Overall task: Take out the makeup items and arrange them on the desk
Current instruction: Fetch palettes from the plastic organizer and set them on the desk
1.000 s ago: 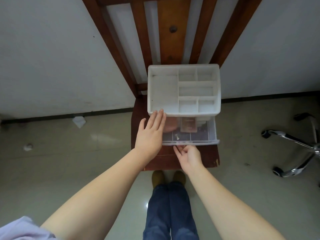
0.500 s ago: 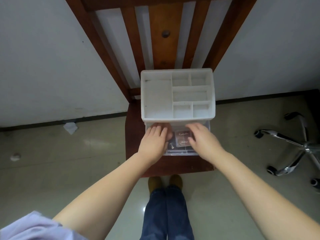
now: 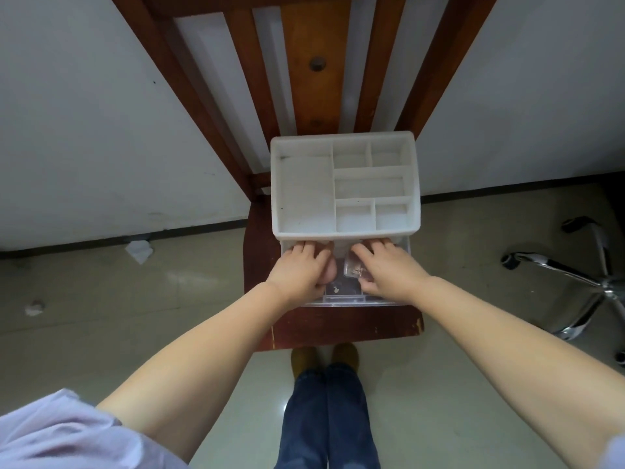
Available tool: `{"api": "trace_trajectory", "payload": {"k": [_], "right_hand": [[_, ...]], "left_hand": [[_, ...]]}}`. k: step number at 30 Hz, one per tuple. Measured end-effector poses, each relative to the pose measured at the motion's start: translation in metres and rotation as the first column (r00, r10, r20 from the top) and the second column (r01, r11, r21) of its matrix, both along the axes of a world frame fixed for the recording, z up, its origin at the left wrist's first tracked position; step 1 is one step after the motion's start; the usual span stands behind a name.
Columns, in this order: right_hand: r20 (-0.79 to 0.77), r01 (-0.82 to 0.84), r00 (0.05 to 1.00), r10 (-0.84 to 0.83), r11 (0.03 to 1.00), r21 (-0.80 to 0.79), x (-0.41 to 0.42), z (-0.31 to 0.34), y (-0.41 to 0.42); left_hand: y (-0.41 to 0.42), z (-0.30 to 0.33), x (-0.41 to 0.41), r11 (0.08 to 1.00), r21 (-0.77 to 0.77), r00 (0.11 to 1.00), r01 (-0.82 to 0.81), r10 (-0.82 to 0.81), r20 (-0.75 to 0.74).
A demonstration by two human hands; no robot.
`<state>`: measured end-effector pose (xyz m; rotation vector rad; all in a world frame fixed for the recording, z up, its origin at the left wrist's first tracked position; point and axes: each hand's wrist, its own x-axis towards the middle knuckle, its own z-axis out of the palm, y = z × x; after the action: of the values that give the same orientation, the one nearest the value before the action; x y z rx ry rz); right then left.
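One white plastic organizer [image 3: 345,187] stands on the seat of one dark wooden chair [image 3: 338,321], close to its slatted back. Its top is divided into six open compartments: one large at the left and five smaller at the right. Under it, one clear drawer [image 3: 345,299] is pulled out toward the person. Two hands are inside this drawer. The left hand [image 3: 299,274] lies palm down with its fingers curved over a round pinkish makeup item [image 3: 331,274]; how firmly it holds it I cannot tell. The right hand [image 3: 389,270] also lies palm down, its fingers and thumb bent around a clear square case [image 3: 353,267] with small printed text. Between the hands, one more flat clear case [image 3: 341,288] lies in the drawer. On the floor there are two crumpled white papers [image 3: 138,250], and at the right one chrome base of an office chair [image 3: 581,282].
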<state>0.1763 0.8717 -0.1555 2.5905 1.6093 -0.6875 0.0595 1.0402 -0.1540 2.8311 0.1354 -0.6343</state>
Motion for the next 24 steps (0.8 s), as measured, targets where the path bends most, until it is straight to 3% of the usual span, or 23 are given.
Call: {"api": "trace_trajectory", "payload": {"k": [5,8,11,13,18,24], "right_hand": [[-0.312,0.257,0.928,-0.205,0.957,0.136,-0.012,0.038,-0.017],[-0.477,0.232,0.865,-0.158,0.968,0.100,-0.031,0.062,-0.040],[-0.591,0.120,0.791,-0.159,0.987,-0.104,-0.055,0.062,-0.060],[-0.598,0.102,0.770,-0.221,0.968,-0.228,-0.061,0.051,-0.068],[-0.560,0.216,0.751,-0.350,0.931,-0.293,-0.040,0.037,-0.060],[-0.494,0.252,0.795,-0.353,0.932,-0.259,0.000,0.035,-0.034]], "left_hand": [[0.005,0.031,-0.026,0.932,-0.341,0.987,-0.120,0.148,0.059],[0.001,0.048,-0.051,0.841,-0.498,0.977,-0.210,0.169,-0.126],[-0.005,0.047,-0.064,0.839,-0.483,0.875,-0.252,-0.016,-0.484],[-0.007,0.039,-0.066,0.849,-0.429,0.803,-0.307,-0.010,-0.595],[-0.007,0.032,-0.054,0.852,-0.410,0.798,-0.325,0.015,-0.602],[0.010,0.035,-0.016,0.868,-0.384,0.844,-0.315,0.072,-0.531]]}}
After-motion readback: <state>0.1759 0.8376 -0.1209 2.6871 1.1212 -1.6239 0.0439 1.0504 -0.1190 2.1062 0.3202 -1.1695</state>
